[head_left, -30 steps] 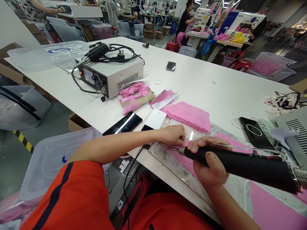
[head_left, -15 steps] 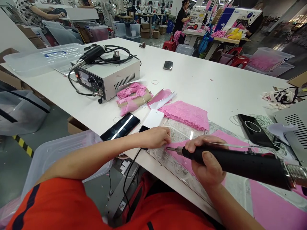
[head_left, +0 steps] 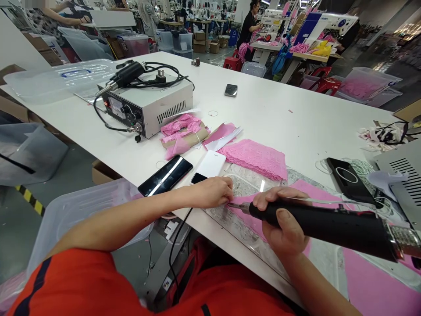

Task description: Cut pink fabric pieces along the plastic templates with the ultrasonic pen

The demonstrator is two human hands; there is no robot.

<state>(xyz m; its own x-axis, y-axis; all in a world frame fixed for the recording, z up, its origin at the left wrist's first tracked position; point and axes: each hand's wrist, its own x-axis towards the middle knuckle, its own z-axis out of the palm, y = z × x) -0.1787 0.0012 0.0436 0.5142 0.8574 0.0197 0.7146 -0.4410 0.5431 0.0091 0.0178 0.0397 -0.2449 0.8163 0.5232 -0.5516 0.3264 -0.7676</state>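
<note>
My right hand (head_left: 286, 219) is wrapped round a thick black handpiece (head_left: 329, 226) with a narrow metal tip pointing left. That tip is at the left corner of a pink fabric piece (head_left: 251, 219), close to my left fingers. My left hand (head_left: 215, 192) is closed in a pinch at this corner; its fingertips are partly hidden. The fabric lies over a clear sheet on a grey patterned board (head_left: 226, 219), and the handpiece covers part of it. A stack of pink lace pieces (head_left: 255, 157) sits just beyond my hands.
A black phone (head_left: 165, 175) and a white phone (head_left: 210, 163) lie by my left forearm. Behind them are pink bundles (head_left: 182, 134) and a control box (head_left: 154, 103) carrying another handpiece (head_left: 126, 74). To the right are a black device (head_left: 351, 180) and a grey vented box (head_left: 403, 171).
My left hand has shifted very slightly down and left beside the metal tip. My right hand and the handpiece stay almost in place.
</note>
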